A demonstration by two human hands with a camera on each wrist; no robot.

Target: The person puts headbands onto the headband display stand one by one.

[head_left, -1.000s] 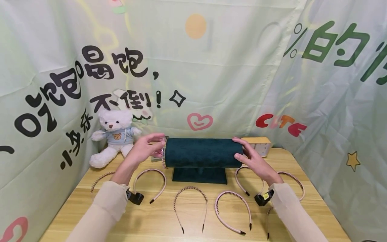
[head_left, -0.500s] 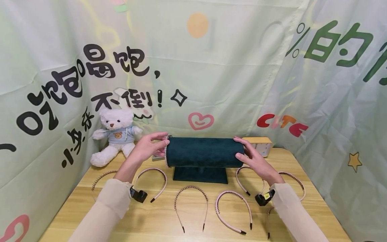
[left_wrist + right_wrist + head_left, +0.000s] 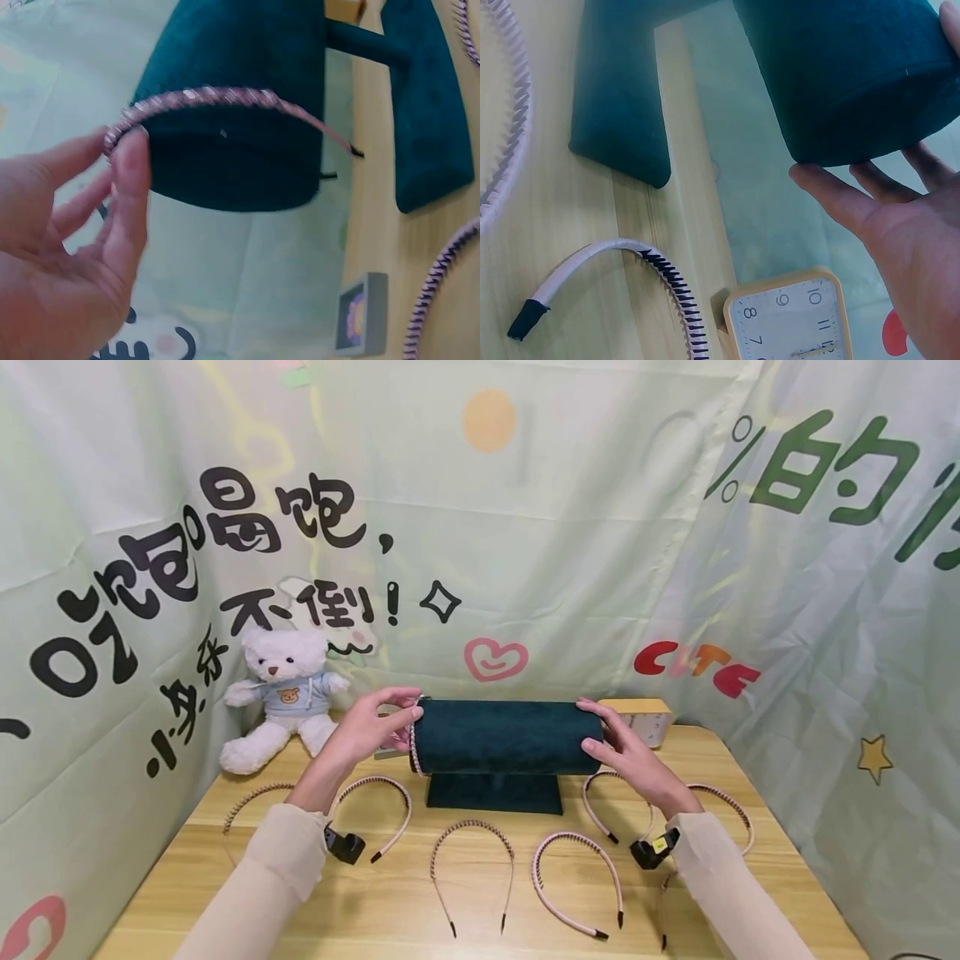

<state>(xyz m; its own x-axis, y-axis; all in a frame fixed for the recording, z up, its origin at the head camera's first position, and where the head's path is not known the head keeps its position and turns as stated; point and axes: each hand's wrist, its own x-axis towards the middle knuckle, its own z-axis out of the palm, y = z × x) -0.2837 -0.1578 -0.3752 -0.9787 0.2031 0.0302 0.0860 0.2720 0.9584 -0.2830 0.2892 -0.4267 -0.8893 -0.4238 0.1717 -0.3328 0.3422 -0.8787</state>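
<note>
One person's two bare hands are working at one dark green display stand [image 3: 510, 739], a single horizontal roll that is resting on one post and one base [image 3: 495, 797]. One pink braided headband [image 3: 210, 96] is arching around the roll's left end, close to the edge, and its two dark tips are pointing down. The left hand [image 3: 367, 727] is keeping a narrow grip, pinching this headband between thumb and fingers. The right hand [image 3: 630, 756] is keeping a wider grip, holding the roll's right end with thumb in front and fingers over the rim.

On the wooden tabletop [image 3: 405, 910], seven loose headbands [image 3: 536, 864] are lying around the stand: two are lying at the left, two in front, and three at the right, where the right arm is partly covering some. Counting the pinched one, eight are showing.

One white teddy bear [image 3: 288, 693] in a blue top is sitting at the back left. One yellow-framed clock [image 3: 652, 727] is standing behind the right hand, and one small grey frame [image 3: 361, 315] is standing near the roll's left end. Two black devices [image 3: 347, 847] are sitting at the wrists, one on each.
</note>
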